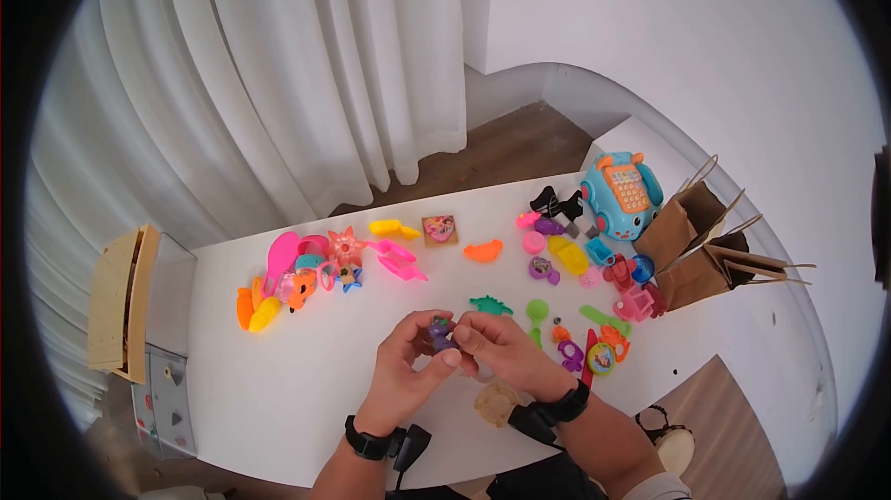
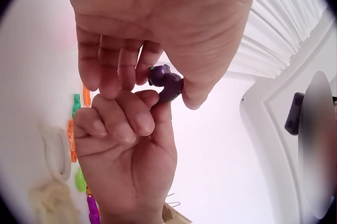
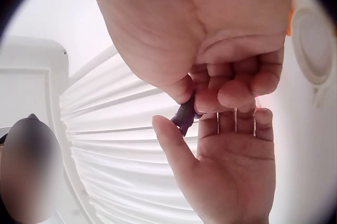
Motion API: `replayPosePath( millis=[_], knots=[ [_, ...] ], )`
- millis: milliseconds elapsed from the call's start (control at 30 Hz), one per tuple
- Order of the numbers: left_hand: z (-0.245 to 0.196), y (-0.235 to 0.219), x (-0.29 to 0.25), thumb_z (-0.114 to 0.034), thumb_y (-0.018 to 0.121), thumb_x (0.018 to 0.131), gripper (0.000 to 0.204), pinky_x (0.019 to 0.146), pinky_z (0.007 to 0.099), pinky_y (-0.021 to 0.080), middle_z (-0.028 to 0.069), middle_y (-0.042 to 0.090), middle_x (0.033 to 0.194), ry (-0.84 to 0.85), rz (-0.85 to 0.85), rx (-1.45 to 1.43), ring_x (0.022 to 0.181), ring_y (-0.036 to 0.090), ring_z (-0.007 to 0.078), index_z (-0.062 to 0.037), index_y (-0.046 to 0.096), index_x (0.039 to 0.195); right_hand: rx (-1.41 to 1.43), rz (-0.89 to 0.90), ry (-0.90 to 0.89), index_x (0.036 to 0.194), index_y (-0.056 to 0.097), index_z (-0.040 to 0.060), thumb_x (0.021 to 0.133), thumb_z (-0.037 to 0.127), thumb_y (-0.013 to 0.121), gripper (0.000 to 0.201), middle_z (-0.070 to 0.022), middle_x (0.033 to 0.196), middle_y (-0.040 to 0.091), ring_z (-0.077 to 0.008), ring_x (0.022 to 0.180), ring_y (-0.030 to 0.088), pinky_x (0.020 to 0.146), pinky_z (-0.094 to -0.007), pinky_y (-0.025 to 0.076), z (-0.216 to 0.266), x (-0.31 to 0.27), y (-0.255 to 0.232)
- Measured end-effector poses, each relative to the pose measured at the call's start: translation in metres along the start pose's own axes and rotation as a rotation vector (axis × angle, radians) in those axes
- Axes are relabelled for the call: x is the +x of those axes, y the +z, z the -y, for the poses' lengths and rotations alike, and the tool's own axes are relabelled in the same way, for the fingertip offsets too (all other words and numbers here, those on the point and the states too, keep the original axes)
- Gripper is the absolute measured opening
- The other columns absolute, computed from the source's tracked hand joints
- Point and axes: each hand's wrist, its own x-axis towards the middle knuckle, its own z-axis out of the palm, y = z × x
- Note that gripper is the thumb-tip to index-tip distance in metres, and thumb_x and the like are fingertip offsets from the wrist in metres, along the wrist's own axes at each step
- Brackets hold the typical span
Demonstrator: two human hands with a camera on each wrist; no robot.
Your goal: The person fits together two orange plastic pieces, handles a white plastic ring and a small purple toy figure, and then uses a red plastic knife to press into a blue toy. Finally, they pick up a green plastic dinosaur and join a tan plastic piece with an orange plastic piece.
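Note:
A small purple toy figure (image 1: 441, 337) with green bits is held up between both hands over the white table. The right hand (image 1: 515, 357) pinches it between thumb and index finger, its other fingers folded in. Around the toy's other side, the left hand (image 1: 408, 375) has its fingers fairly straight and its thumb spread, with fingertips right at the figure (image 2: 171, 88). In the right wrist view, the right fingers cover part of the figure (image 3: 184, 113). Just beyond the hands lies a green toy dinosaur (image 1: 490, 305). Below the right hand is a beige round piece (image 1: 497, 404).
Pink, orange and yellow toys, including a pink scoop (image 1: 399, 261), lie at the left and back. At the right are a blue toy telephone (image 1: 624, 194), brown paper bags (image 1: 682, 259) and many small plastic toys. A wooden box (image 1: 121, 305) stands beyond the left edge.

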Motion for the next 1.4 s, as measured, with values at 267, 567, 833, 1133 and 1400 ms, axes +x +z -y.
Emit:
replayPosePath(
  millis=[267, 567, 833, 1133, 1400],
  knots=[
    [-0.001, -0.001, 0.002, -0.012, 0.077, 0.098, 0.056, 0.094, 0.0304, 0.053, 0.0046, 0.067, 0.118, -0.106, 0.062, -0.141, 0.105, 0.066, 0.0127, -0.0028, 0.052, 0.147, -0.135, -0.107, 0.045, 0.084, 0.056, 0.0079, 0.113, 0.04, 0.052, 0.044, 0.0055, 0.068, 0.052, -0.0047, 0.062, 0.046, 0.056, -0.0242, 0.037, -0.002, -0.002, -0.001],
    [-0.003, 0.004, 0.003, -0.003, 0.071, 0.099, 0.052, 0.08, 0.0247, 0.052, 0.0017, 0.064, 0.111, -0.165, 0.041, -0.208, 0.094, 0.062, 0.0082, -0.0048, 0.051, 0.147, -0.264, -0.192, -0.019, 0.089, 0.055, 0.0076, 0.113, 0.032, 0.053, 0.034, 0.0051, 0.072, 0.051, -0.004, 0.066, 0.043, 0.058, -0.0244, 0.035, -0.011, 0.001, 0.0],
    [0.005, 0.003, 0.002, -0.007, 0.081, 0.091, 0.063, 0.08, 0.025, 0.052, 0.0012, 0.062, 0.11, -0.102, 0.075, -0.034, 0.094, 0.061, 0.0079, -0.0056, 0.049, 0.146, -0.053, -0.19, -0.055, 0.1, 0.061, 0.0052, 0.107, 0.022, 0.063, 0.019, 0.0048, 0.086, 0.056, -0.0039, 0.076, 0.05, 0.065, -0.0227, 0.041, -0.017, 0.002, -0.006],
    [0.006, 0.005, 0.003, -0.015, 0.077, 0.099, 0.044, 0.07, 0.0211, 0.05, 0.0002, 0.062, 0.103, -0.225, 0.009, -0.089, 0.085, 0.058, 0.0043, -0.003, 0.055, 0.135, -0.103, -0.198, -0.006, 0.107, 0.061, 0.0038, 0.104, 0.012, 0.067, 0.011, 0.0024, 0.093, 0.061, -0.0039, 0.077, 0.054, 0.066, -0.0221, 0.046, -0.011, 0.002, -0.009],
    [0.002, 0.006, 0.002, -0.024, 0.071, 0.104, 0.041, 0.065, 0.0225, 0.047, 0.0019, 0.063, 0.09, -0.172, -0.046, -0.223, 0.073, 0.056, 0.0068, -0.0007, 0.056, 0.134, -0.106, -0.173, -0.02, 0.108, 0.059, 0.0042, 0.106, 0.016, 0.063, 0.013, 0.0021, 0.086, 0.06, -0.0042, 0.072, 0.054, 0.061, -0.023, 0.044, -0.007, 0.001, 0.0]
  ],
)
